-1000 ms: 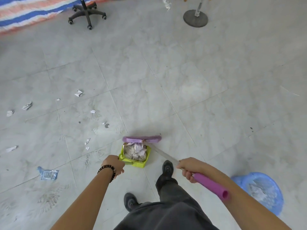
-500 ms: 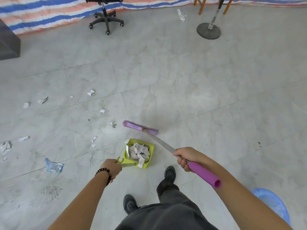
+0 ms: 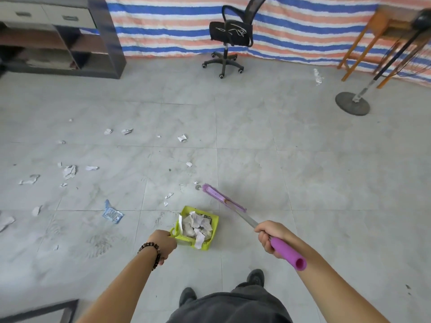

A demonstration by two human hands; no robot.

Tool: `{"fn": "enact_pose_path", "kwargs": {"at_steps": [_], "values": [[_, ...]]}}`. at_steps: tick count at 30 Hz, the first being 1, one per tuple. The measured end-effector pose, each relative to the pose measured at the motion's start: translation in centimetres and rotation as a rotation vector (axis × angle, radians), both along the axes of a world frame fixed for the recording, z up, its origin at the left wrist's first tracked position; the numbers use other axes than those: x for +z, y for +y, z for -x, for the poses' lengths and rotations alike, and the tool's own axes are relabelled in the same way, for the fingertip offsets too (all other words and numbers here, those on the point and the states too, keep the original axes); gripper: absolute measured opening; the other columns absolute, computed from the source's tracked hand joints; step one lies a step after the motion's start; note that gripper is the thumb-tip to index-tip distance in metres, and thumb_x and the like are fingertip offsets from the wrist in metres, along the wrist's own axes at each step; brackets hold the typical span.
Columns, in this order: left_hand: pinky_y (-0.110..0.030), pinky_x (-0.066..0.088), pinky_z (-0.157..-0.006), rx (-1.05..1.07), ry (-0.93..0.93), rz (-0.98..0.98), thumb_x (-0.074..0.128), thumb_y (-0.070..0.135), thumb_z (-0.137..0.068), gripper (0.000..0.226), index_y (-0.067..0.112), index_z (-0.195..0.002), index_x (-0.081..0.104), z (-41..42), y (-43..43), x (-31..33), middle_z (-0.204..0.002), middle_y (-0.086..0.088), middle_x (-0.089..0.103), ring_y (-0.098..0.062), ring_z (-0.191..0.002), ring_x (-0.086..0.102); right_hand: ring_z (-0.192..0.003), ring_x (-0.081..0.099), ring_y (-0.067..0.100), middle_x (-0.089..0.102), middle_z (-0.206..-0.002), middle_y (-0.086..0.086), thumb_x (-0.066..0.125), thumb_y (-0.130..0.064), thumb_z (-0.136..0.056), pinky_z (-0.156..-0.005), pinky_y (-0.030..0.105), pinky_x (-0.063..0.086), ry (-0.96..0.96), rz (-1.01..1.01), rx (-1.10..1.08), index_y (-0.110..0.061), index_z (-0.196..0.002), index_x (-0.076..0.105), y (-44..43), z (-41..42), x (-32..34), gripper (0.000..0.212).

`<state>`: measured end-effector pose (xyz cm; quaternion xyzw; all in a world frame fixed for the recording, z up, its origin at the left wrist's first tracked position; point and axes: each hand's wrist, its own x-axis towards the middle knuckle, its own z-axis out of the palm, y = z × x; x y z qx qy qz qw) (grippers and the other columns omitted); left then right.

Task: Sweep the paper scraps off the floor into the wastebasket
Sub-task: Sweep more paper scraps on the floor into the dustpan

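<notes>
Paper scraps (image 3: 69, 171) are lying scattered over the left half of a grey tiled floor (image 3: 303, 171), with a blue wrapper (image 3: 112, 214) lying nearer among them. Toward the middle, a few small scraps (image 3: 169, 195) are lying just left of the broom head. The handle of a green dustpan (image 3: 215, 226) is being gripped by the left hand (image 3: 163, 241), fingers curled round it. The pan is being held low at the floor, mouth facing far, its tray already piled with crumpled paper (image 3: 196, 226). Just far and right of the pan, the purple broom head (image 3: 222, 201) is being held low. Whether it is touching the tiles cannot be told. Its long axis is running from far left to near right. The broom handle (image 3: 285, 251) is being gripped by the right hand (image 3: 271, 236), fingers clamped round the purple sleeve. The wastebasket is not being shown. By judgement, the small scraps left of the head are being lined up next. The head would need swinging left beyond them, then drawing near toward the pan's mouth, with the left hand being the nearer one for steering the pan.
</notes>
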<state>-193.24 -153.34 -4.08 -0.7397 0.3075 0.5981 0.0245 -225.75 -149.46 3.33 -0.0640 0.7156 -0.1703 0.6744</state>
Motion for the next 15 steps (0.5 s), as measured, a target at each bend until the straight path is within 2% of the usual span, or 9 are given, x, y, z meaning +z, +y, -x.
{"fn": "enact_pose_path", "kwargs": {"at_steps": [2,4,7,11,13,15], "values": [[-0.023,0.015,-0.05,-0.004,-0.026,0.011,0.039,0.006,-0.093,0.033,0.014,-0.061,0.035,-1.7,0.4,0.0,-0.055,-0.002,0.025,-0.018,-0.046,0.016,-0.036,0.038,0.007,0.043,-0.05,0.0,0.051,-0.012,-0.093,-0.033,0.016,0.032,0.042,0.002,0.074,-0.009,-0.079,0.049,-0.3,-1.8,-1.1,0.014],[-0.021,0.017,-0.047,-0.058,-0.066,0.042,0.042,0.001,-0.086,0.023,0.014,-0.067,0.039,-3.5,0.8,-0.5,-0.056,-0.002,0.027,-0.017,-0.045,0.018,-0.039,0.04,0.011,0.045,-0.048,0.002,0.052,-0.016,-0.092,-0.036,0.019,0.033,0.108,0.009,0.21,-0.007,-0.074,0.051,-0.6,-4.1,-2.6,0.02],[-0.019,0.02,-0.044,-0.133,-0.115,0.026,0.041,-0.002,-0.081,0.018,0.014,-0.074,0.044,-5.5,1.7,-1.3,-0.056,-0.004,0.031,-0.017,-0.044,0.021,-0.041,0.044,0.017,0.051,-0.048,0.007,0.053,-0.017,-0.091,-0.041,0.024,0.038,0.193,0.035,0.384,0.001,-0.086,0.058,-0.2,-7.3,-4.5,0.019],[-0.02,0.023,-0.042,-0.175,-0.136,0.016,0.041,-0.002,-0.081,0.014,0.008,-0.071,0.04,-7.0,2.1,-1.8,-0.053,-0.008,0.036,-0.018,-0.042,0.028,-0.047,0.052,0.02,0.059,-0.055,0.007,0.05,-0.015,-0.085,-0.054,0.028,0.047,0.228,-0.019,0.641,-0.003,-0.087,0.062,1.9,-11.2,-5.4,0.017],[-0.021,0.026,-0.043,-0.172,-0.146,0.018,0.041,-0.001,-0.081,0.015,0.007,-0.068,0.04,-7.3,1.6,-2.2,-0.053,-0.009,0.038,-0.019,-0.042,0.031,-0.045,0.049,0.019,0.057,-0.053,0.006,0.05,-0.012,-0.085,-0.049,0.026,0.046,0.193,-0.053,0.665,-0.004,-0.089,0.06,2.6,-12.2,-4.7,0.014],[-0.023,0.028,-0.045,-0.178,-0.159,0.018,0.041,0.0,-0.081,0.016,0.006,-0.066,0.04,-7.5,1.0,-2.3,-0.054,-0.01,0.04,-0.019,-0.043,0.034,-0.039,0.043,0.012,0.049,-0.047,0.002,0.051,-0.01,-0.089,-0.038,0.02,0.038,0.093,-0.108,0.518,-0.006,-0.091,0.054,2.2,-11.3,-3.4,0.005]]}}
